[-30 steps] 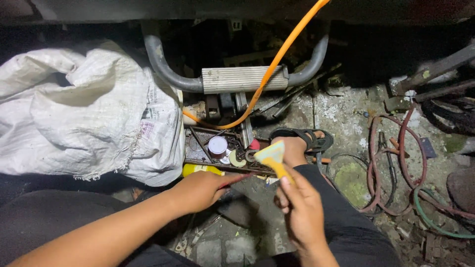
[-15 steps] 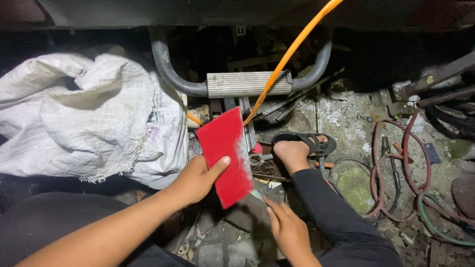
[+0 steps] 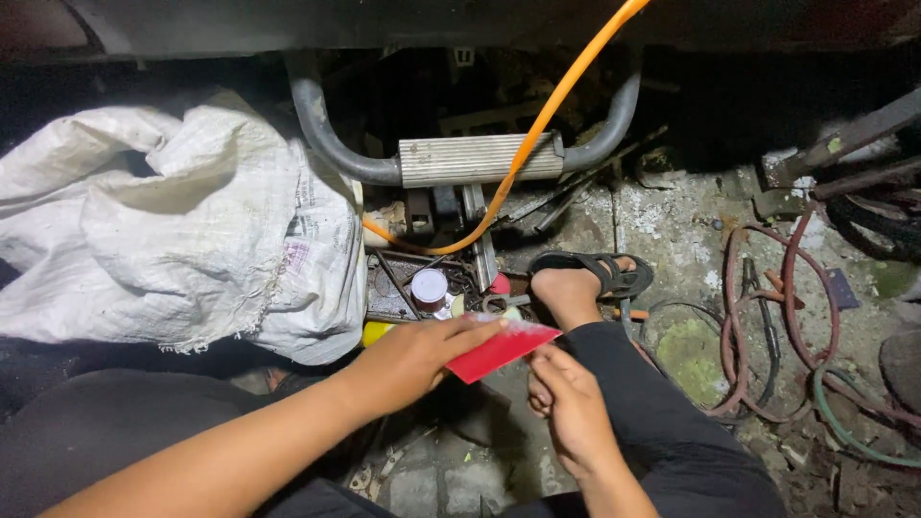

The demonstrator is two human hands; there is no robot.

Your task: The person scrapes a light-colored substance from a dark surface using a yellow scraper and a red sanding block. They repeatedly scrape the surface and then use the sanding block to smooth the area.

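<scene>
Cracked, grimy concrete floor [image 3: 672,221] fills the frame, with a white sack [image 3: 173,230] at the left and an orange hose [image 3: 537,125] running from the top edge. At lower centre the left hand [image 3: 413,360] pinches a flat red card [image 3: 501,350] along its left edge. The right hand [image 3: 566,403], fingers curled loosely, touches the card's underside from just below; whether it grips it I cannot tell.

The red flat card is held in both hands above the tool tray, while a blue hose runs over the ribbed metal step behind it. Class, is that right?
Not quite: the hose is orange, not blue, as the head view shows. The rest stands: the left hand and right hand hold the red flat card above the tool tray, with the ribbed metal step behind.
</scene>
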